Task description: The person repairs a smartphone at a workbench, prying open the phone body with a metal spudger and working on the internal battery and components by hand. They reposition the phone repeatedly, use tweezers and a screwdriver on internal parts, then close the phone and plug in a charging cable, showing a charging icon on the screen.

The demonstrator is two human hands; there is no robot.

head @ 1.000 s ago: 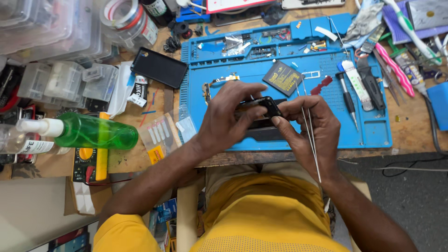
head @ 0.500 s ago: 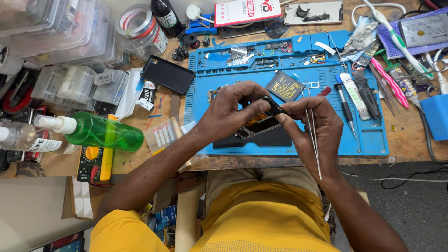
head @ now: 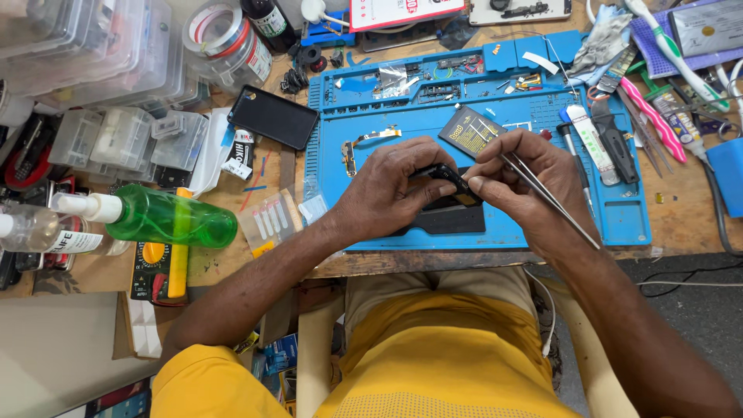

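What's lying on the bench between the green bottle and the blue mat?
In the head view, a clear packet of small strips lies on bare wood between the green bottle and the blue mat.

Over the last second we see the left hand (head: 387, 193) and the right hand (head: 526, 186) draw closer together over the blue mat (head: 627, 209), until their fingertips meet on the small black part (head: 445, 174). Earlier that part sat lower, gripped more fully between both hands; now it is raised and pinched at its ends, tilted towards the gold-printed black battery (head: 470, 130). The tweezers (head: 549, 200) in the right hand, which pointed almost straight down towards the yellow shirt (head: 441, 348), now slant away from the part. The dark flat piece (head: 445, 217) on the mat shows more below the hands.
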